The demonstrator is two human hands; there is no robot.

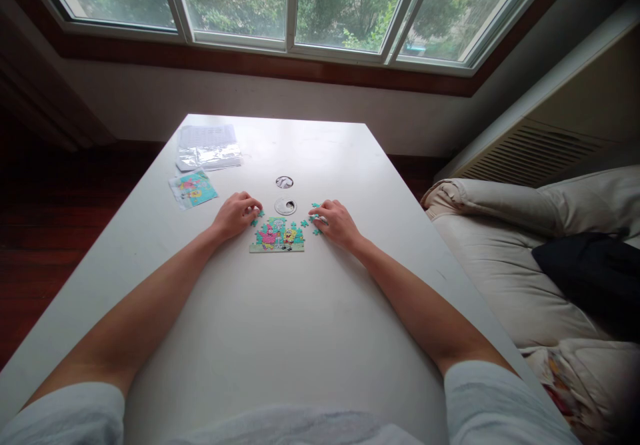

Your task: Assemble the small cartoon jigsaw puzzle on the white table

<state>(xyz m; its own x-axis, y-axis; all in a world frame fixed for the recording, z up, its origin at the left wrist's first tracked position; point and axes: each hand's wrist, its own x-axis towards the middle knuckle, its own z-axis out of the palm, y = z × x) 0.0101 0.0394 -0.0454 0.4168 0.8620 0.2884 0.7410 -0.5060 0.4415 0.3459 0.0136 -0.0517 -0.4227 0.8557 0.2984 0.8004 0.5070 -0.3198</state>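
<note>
A partly joined jigsaw puzzle (pixel 278 237) lies flat on the white table (pixel 285 325), with pink and yellow cartoon figures on a teal ground. Its lower edge is straight and its upper outline is uneven. At its upper left, my left hand (pixel 237 215) has curled fingers, with a small teal puzzle piece (pixel 261 213) at the fingertips. On the opposite side, my right hand (pixel 336 221) rests over loose teal pieces, its fingers a little apart. One loose piece (pixel 305 223) lies between that hand and the puzzle. The fingers partly hide other pieces.
Two round metallic-looking inserts, one nearer (pixel 285 206) and one farther (pixel 285 182), are behind the puzzle. A colourful picture sheet (pixel 193 189) and a clear plastic packet (pixel 209 147) lie at the back left. A pale sofa (pixel 490 265) stands right of the table.
</note>
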